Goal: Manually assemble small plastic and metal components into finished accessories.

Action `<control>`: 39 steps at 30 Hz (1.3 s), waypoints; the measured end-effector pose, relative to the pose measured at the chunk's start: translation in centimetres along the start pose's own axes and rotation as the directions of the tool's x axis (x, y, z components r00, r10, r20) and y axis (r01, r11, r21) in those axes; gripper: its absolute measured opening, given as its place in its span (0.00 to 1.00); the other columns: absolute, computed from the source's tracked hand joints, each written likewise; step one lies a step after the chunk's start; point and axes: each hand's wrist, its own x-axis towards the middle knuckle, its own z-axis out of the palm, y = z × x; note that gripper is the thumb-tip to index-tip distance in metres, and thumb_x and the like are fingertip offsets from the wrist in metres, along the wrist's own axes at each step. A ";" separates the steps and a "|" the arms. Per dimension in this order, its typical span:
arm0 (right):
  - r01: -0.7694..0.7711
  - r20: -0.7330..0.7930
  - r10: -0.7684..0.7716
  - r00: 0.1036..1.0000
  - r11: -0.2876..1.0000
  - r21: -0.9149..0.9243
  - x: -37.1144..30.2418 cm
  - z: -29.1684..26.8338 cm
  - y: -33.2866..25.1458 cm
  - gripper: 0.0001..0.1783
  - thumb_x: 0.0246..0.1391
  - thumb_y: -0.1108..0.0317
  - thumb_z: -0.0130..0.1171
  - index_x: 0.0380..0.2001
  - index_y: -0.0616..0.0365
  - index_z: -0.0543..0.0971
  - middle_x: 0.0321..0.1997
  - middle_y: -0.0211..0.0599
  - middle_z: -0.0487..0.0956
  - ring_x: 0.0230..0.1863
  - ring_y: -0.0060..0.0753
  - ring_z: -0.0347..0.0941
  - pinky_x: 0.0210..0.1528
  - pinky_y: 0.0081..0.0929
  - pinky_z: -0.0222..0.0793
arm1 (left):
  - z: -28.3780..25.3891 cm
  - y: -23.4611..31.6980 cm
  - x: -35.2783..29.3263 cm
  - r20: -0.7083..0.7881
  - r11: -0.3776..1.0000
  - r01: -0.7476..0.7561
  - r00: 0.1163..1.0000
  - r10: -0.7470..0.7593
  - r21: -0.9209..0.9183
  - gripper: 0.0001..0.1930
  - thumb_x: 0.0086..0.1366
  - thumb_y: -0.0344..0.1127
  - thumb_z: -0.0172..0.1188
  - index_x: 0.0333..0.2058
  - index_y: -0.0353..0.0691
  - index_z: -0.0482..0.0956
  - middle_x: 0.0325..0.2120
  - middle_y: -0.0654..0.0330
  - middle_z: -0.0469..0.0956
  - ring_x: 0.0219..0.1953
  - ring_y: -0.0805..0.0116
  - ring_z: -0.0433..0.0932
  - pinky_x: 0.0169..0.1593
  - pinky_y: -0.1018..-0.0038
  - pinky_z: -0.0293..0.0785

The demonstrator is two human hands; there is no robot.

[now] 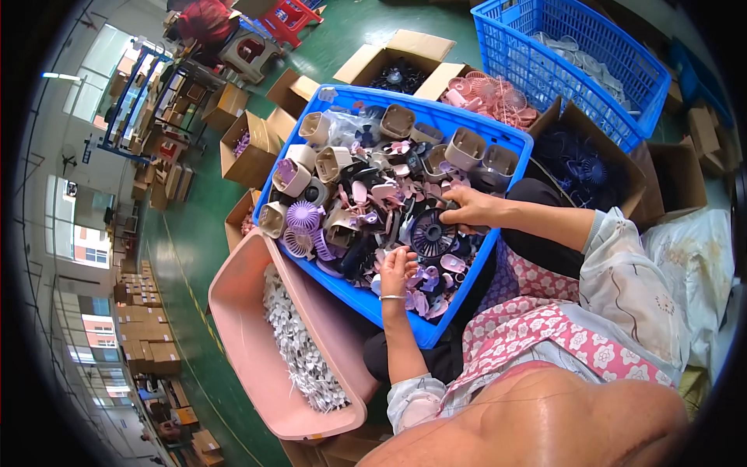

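My right hand (467,208) is closed around a dark, slim tool whose exact kind I cannot make out; part of it shows past the fingers. Just below that hand is a round, dark fan head (433,235) with a slatted grille. My left hand (398,268) has its fingers curled together beside the fan head, and whatever they hold is too small to tell. Both hands are over a blue tub (429,336) heaped with small fan parts. Among them lie purple fan grilles (303,216), pink and lilac casing pieces (422,288) and beige cup-shaped housings (465,148).
A pink bin (233,311) of small white pieces (299,342) stands left of the tub. Beyond are pink fan parts (498,97), a cardboard box of dark blue fan parts (583,167) and a blue crate (560,22) with clear parts. Shelving (132,101) is far left.
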 end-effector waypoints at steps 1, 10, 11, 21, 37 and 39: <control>-0.010 -0.018 0.011 1.000 0.998 0.065 -1.6 -0.3 0.4 0.12 0.46 0.64 0.53 0.31 0.62 0.71 0.12 0.29 0.69 0.11 0.20 0.66 0.12 0.19 0.60 | 0.0 -1.0 0.3 0.035 0.999 0.022 0.999 -0.023 0.028 0.12 0.62 0.41 0.52 0.38 0.39 0.71 0.27 0.62 0.75 0.23 0.78 0.74 0.26 0.85 0.72; -0.054 -0.112 0.092 0.989 0.951 0.305 -10.4 -1.9 2.3 0.14 0.48 0.65 0.55 0.35 0.62 0.68 0.19 0.31 0.72 0.14 0.19 0.67 0.14 0.16 0.61 | 2.4 -4.2 -1.3 0.120 0.944 -0.050 0.993 0.011 0.327 0.12 0.62 0.36 0.52 0.41 0.37 0.71 0.30 0.60 0.76 0.26 0.80 0.73 0.28 0.86 0.70; -0.081 -0.116 0.114 0.987 0.963 0.256 -11.1 -2.2 2.0 0.14 0.48 0.65 0.55 0.35 0.62 0.68 0.21 0.34 0.74 0.14 0.18 0.67 0.14 0.16 0.61 | 3.5 -4.3 -2.2 0.117 0.892 -0.075 0.993 0.025 0.447 0.12 0.61 0.36 0.53 0.41 0.36 0.72 0.30 0.60 0.76 0.27 0.79 0.73 0.30 0.85 0.69; -0.141 0.082 0.137 0.987 0.988 0.056 -13.4 -5.4 -0.2 0.14 0.49 0.62 0.55 0.34 0.60 0.71 0.18 0.26 0.70 0.14 0.15 0.66 0.14 0.14 0.59 | 8.2 -8.9 -7.7 0.143 0.140 -0.252 0.836 0.530 0.957 0.18 0.56 0.50 0.55 0.32 0.38 0.75 0.27 0.53 0.74 0.32 0.52 0.73 0.36 0.61 0.69; 0.212 0.148 -0.399 0.905 0.725 0.655 -8.8 -2.1 -8.1 0.13 0.52 0.68 0.52 0.39 0.66 0.72 0.24 0.37 0.75 0.15 0.18 0.67 0.15 0.14 0.61 | 10.2 -8.0 -8.5 0.130 0.010 -0.175 0.768 0.628 0.985 0.20 0.53 0.53 0.57 0.26 0.40 0.74 0.21 0.58 0.72 0.25 0.59 0.73 0.28 0.66 0.70; 0.449 0.025 -0.647 0.762 0.556 0.699 -10.4 -2.1 -10.0 0.12 0.52 0.67 0.53 0.35 0.65 0.72 0.27 0.43 0.75 0.25 0.27 0.72 0.25 0.21 0.67 | 9.8 -8.4 -7.8 0.123 0.031 -0.180 0.778 0.616 0.983 0.19 0.52 0.53 0.58 0.26 0.40 0.74 0.21 0.58 0.72 0.25 0.59 0.73 0.28 0.66 0.70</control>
